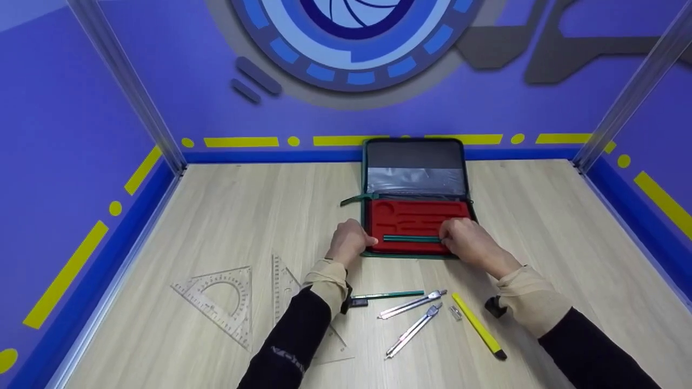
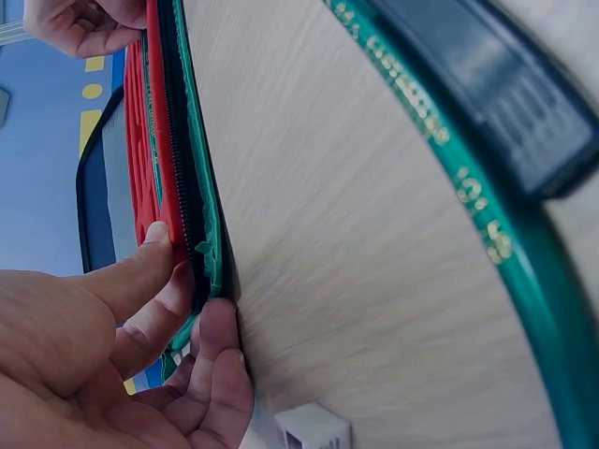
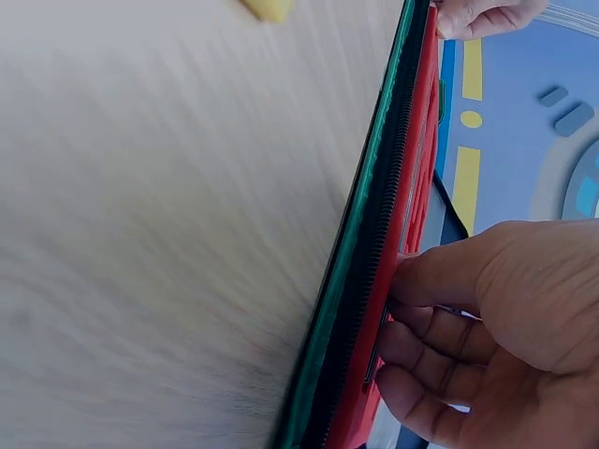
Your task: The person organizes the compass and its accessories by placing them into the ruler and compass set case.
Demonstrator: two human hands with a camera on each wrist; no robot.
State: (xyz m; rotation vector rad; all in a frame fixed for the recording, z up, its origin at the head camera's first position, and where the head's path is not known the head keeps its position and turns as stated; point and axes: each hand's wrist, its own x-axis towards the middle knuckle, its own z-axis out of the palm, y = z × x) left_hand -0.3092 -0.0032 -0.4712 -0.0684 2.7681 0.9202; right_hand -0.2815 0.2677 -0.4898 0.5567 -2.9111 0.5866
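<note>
Nearest on the wooden table (image 1: 540, 216): yellow utility knife (image 1: 478, 326), two silver compasses (image 1: 413, 313), a green pencil (image 1: 393, 295), and at near left two clear plastic set squares (image 1: 219, 300). Beyond them, an open green zip case (image 1: 415, 162) with a red moulded foam tray (image 1: 416, 216) lies at table centre, lid folded back toward the far wall. A dark green pen (image 1: 411, 238) lies in the tray's near slot, running left-right. Right hand (image 1: 470, 243) has curled fingers (image 3: 421, 337) on the pen's right end; whether it actually pinches it, cannot tell. Left hand (image 1: 348, 241) grips the tray's near-left corner, fingers (image 2: 150, 271) curled over the zip edge.
</note>
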